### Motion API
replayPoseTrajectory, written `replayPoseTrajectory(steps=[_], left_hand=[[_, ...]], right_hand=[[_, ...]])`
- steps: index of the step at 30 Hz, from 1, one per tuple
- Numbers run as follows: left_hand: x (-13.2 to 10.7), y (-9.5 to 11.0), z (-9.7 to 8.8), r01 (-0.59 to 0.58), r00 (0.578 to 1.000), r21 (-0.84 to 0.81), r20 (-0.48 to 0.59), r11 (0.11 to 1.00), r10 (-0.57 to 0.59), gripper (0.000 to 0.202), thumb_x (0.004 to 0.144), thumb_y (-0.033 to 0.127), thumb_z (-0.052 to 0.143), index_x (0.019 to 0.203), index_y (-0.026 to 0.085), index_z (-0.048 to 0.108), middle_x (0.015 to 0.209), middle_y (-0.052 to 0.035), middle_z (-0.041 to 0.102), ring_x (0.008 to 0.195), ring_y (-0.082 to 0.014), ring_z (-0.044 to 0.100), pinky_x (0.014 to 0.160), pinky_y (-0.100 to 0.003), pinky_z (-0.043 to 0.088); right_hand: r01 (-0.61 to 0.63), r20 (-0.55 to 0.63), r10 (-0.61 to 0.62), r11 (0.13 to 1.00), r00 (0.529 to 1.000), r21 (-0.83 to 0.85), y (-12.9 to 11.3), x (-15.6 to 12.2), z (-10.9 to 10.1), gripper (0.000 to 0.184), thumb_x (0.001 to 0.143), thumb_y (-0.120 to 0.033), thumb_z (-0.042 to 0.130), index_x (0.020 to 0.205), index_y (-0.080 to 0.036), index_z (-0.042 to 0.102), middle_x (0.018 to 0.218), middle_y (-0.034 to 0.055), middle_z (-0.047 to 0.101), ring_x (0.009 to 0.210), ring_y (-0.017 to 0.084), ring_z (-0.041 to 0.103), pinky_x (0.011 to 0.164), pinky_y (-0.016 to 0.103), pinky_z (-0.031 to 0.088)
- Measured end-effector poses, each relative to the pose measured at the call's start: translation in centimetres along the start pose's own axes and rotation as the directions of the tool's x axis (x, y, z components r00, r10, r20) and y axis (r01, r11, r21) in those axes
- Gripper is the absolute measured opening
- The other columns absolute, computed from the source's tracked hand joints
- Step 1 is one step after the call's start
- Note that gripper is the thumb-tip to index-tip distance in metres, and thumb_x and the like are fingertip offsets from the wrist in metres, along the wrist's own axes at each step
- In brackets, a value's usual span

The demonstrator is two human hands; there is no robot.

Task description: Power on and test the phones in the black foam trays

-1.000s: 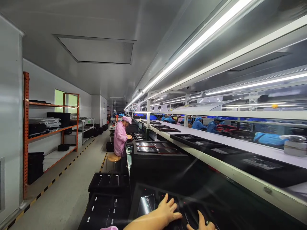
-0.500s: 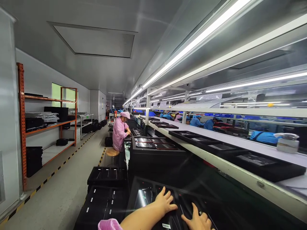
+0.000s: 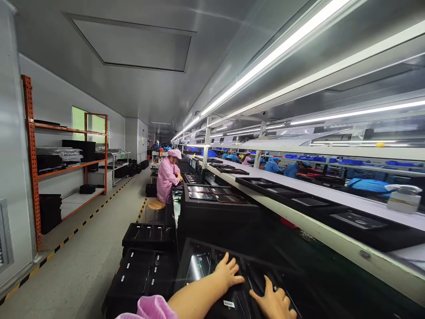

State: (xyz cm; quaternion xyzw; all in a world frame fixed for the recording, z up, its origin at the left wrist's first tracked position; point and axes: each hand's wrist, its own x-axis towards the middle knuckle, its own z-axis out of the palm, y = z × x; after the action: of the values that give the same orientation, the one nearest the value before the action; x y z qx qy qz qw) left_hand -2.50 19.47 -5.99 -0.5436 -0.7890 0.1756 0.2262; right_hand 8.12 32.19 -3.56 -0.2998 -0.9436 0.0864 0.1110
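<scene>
A black foam tray lies in front of me with several glossy, dark, tablet-like panels in its slots. My left hand rests over one of these slots, its fingers spread and apparently touching the panel under it. Beside it on the right, my right hand has its fingers apart over another dark panel; the frame's lower edge cuts it off. Left of my forearm a shiny panel reflects the light. Below my left hand, a white barcode label shows on a dark surface. Neither hand grips anything that I can see.
More black trays with labelled panels are stacked at the left. Ahead, a co-worker in pink works beside a stool. A shelf with black trays runs along the right, with a clear pump bottle on it.
The camera view has tilted slightly. Both hands stay in nearly the same place on the tray, fingers still spread.
</scene>
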Motion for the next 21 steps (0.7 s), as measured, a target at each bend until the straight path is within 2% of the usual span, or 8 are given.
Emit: replayPoseTrajectory(steps=[6,13,18,21], left_hand=[[0.3,0.2,0.4,0.019,1.0,0.013,0.001,1.0,-0.019,0.039,0.074,0.033,0.063,0.113,0.033,0.06,0.122,-0.0061,0.056,0.118,-0.0275,0.044,0.097,-0.053,0.029],[0.4,0.4,0.9,0.027,0.999,0.024,-0.021,0.999,-0.026,0.045,0.068,0.031,0.068,0.112,0.034,0.06,0.119,-0.0057,0.057,0.116,-0.028,0.045,0.097,-0.052,0.028],[0.3,0.5,1.1,0.044,0.998,0.048,-0.049,0.998,-0.042,0.045,0.069,0.018,0.062,0.109,0.038,0.061,0.118,-0.0018,0.058,0.116,-0.0255,0.044,0.098,-0.051,0.027],[0.3,0.6,1.1,0.049,0.998,0.058,-0.052,0.997,-0.046,0.045,0.068,0.02,0.062,0.109,0.04,0.06,0.118,-0.0002,0.057,0.117,-0.0258,0.043,0.098,-0.051,0.027]], right_hand=[[-0.007,0.008,0.007,1.0,1.0,0.03,0.3,0.3,0.2,0.063,0.079,-0.048,0.044,0.133,-0.017,0.035,0.119,0.0205,0.051,0.108,0.032,0.052,0.086,0.045,0.037],[-0.008,0.0,0.008,1.0,1.0,0.02,0.4,0.4,0.4,0.062,0.079,-0.05,0.043,0.132,-0.018,0.037,0.116,0.0192,0.054,0.106,0.031,0.054,0.085,0.045,0.037],[-0.006,0.027,0.006,1.0,1.0,-0.007,0.3,0.0,-0.1,0.064,0.081,-0.05,0.041,0.134,-0.016,0.033,0.12,0.0216,0.05,0.109,0.032,0.052,0.085,0.044,0.037],[-0.011,0.05,0.012,1.0,0.999,-0.015,0.1,-0.3,-0.5,0.063,0.082,-0.05,0.039,0.135,-0.016,0.031,0.123,0.022,0.048,0.111,0.032,0.05,0.087,0.044,0.036]])
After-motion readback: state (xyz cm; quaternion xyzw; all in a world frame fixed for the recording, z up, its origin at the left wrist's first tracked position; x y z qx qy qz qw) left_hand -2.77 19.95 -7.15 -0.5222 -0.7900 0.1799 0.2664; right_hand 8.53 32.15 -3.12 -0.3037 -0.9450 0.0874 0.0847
